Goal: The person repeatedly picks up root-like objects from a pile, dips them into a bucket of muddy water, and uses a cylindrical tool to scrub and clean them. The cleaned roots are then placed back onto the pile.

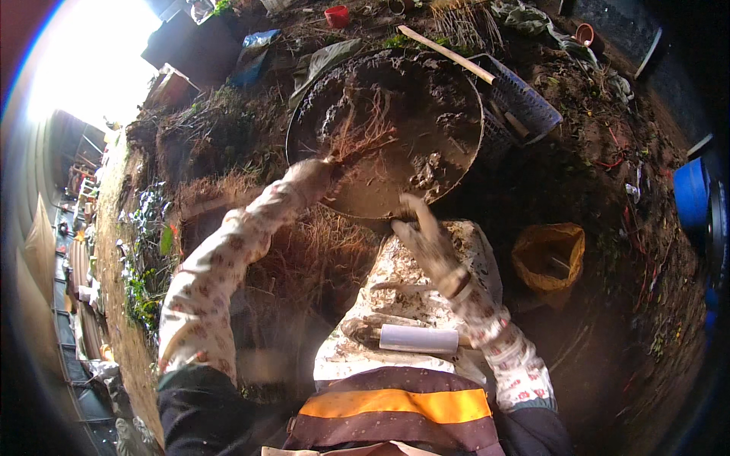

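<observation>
A wide round tub (480, 125) of muddy brown water stands before me, clumps of mud along its inner side. My left hand (310, 178), mud-covered, reaches over its near left rim, closed around a bundle of bare-root plants (363, 146). Thin reddish roots fan out over the water. By the near rim is my right hand (427, 242), slightly blurred, fingers stretched and apart with nothing visible between them. Under it lies a mud-stained pale cover (388, 292) over my lap, bearing a white cylinder (418, 338).
More rooty plants (304, 254) lie left of my lap. A yellow bag (549, 257) stands open at right. Beyond the tub are a blue-grey plastic crate (528, 102), a wooden handle (447, 53) and a red pot (337, 16). A blue container (690, 194) sits far right.
</observation>
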`<action>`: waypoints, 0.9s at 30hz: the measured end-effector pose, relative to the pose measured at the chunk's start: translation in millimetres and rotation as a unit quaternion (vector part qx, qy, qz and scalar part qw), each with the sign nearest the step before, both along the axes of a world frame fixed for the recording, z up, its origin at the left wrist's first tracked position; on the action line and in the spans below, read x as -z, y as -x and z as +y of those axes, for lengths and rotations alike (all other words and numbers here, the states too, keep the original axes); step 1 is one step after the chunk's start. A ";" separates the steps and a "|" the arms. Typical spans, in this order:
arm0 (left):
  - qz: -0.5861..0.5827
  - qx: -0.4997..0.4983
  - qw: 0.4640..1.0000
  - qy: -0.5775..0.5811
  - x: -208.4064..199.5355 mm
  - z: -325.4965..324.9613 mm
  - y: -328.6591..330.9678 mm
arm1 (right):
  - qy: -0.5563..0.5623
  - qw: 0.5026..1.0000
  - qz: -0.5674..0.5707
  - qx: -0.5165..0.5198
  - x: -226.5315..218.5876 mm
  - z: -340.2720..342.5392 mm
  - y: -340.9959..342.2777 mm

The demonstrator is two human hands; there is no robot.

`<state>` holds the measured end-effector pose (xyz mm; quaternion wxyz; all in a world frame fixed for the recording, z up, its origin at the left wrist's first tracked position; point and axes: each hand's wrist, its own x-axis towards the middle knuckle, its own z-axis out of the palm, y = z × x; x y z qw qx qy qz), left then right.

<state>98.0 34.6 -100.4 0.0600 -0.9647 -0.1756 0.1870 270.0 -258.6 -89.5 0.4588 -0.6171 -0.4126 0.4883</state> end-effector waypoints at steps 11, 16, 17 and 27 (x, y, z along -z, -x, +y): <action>0.357 0.013 0.926 0.121 35.4 -11.0 -46.4 | 0.032 0.987 -0.148 0.061 -25.6 -211.4 14.4; 0.262 -0.008 0.937 0.233 52.5 -3.2 -29.9 | 0.018 0.942 -0.334 -0.018 -16.4 -234.5 14.0; 0.242 -0.011 0.936 0.255 56.9 -2.5 -24.5 | 0.000 0.936 -0.350 -0.037 3.8 -242.4 20.3; 0.042 0.148 0.962 0.228 69.2 -10.1 40.4 | -0.075 0.827 -0.498 -0.249 10.4 -204.0 14.8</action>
